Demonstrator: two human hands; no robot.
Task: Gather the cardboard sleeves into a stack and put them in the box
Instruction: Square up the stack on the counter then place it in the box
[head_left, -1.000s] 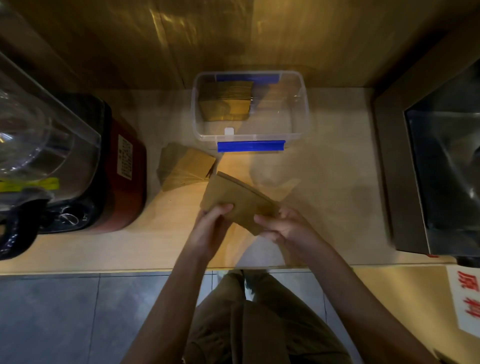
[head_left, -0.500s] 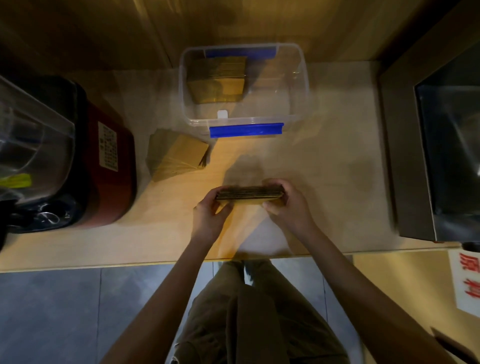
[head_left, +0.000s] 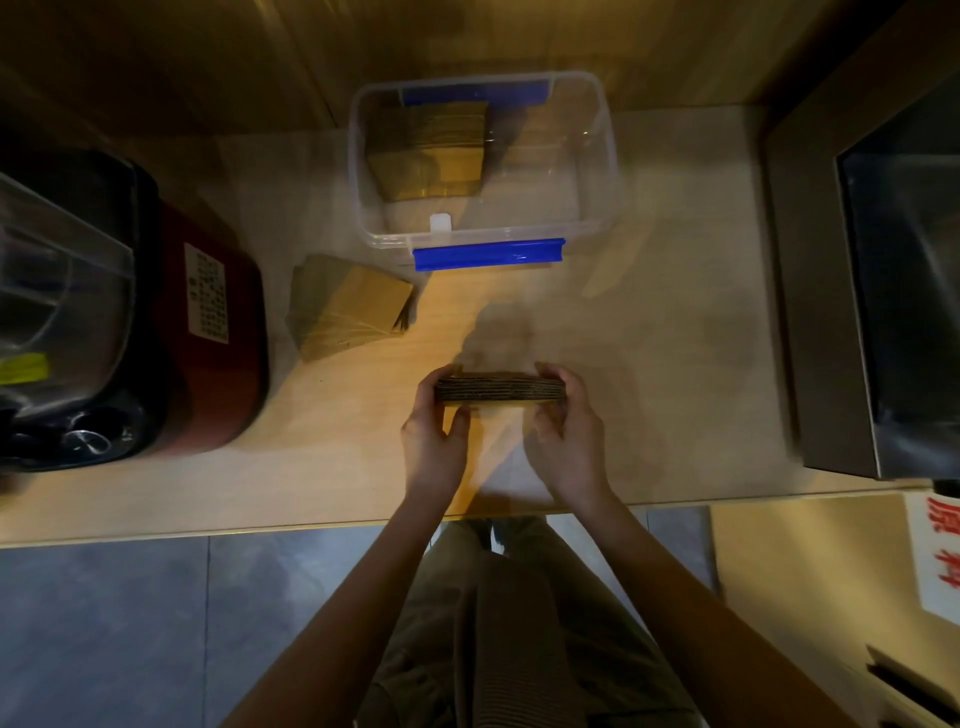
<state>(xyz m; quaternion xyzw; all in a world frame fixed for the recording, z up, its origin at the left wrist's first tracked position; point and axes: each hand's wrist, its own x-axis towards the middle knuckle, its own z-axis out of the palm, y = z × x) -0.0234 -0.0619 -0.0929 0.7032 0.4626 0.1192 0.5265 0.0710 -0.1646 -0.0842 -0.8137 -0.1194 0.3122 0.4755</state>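
A stack of brown cardboard sleeves (head_left: 500, 388) stands on edge over the counter, pressed between both hands. My left hand (head_left: 435, 441) grips its left end and my right hand (head_left: 569, 439) grips its right end. A second pile of sleeves (head_left: 350, 306) lies flat on the counter to the left, apart from my hands. Behind it stands the clear plastic box (head_left: 597, 156) with blue clips, open on top. More sleeves (head_left: 428, 150) sit inside it, against its left wall.
A dark red appliance with a clear lid (head_left: 124, 322) fills the left of the wooden counter (head_left: 675, 338). A metal-framed machine (head_left: 872, 291) stands at the right. A wooden wall runs behind the box. The counter's front edge is just below my wrists.
The sleeves lay tilted and flat in my hands a second ago. They were turned on edge and squared between both hands, where they stay now.
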